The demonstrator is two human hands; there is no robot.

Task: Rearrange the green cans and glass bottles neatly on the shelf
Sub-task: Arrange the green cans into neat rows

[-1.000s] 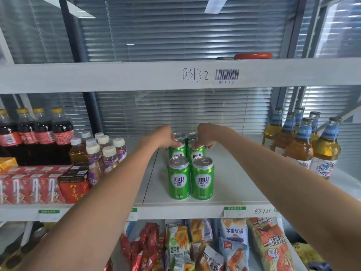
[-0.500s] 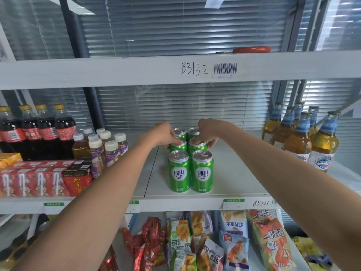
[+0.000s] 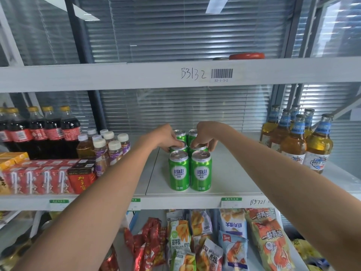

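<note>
The white shelf (image 3: 234,178) crosses the centre of the frame. The glass bottles (image 3: 297,139) stand at centre right in a loose cluster, not in straight rows, well apart from the cans; judged untreated. The green cans (image 3: 189,161) occupy the frame centre in two columns, three rows deep, upright and touching; the front pair faces label-forward near the shelf edge. The left hand (image 3: 166,137) grasps the middle-row can of the left column by its rim. The right hand (image 3: 205,135) grips the matching can of the right column. Judgement: can alignment is nearly complete; final squaring of the middle row and bottle alignment remain.
</note>
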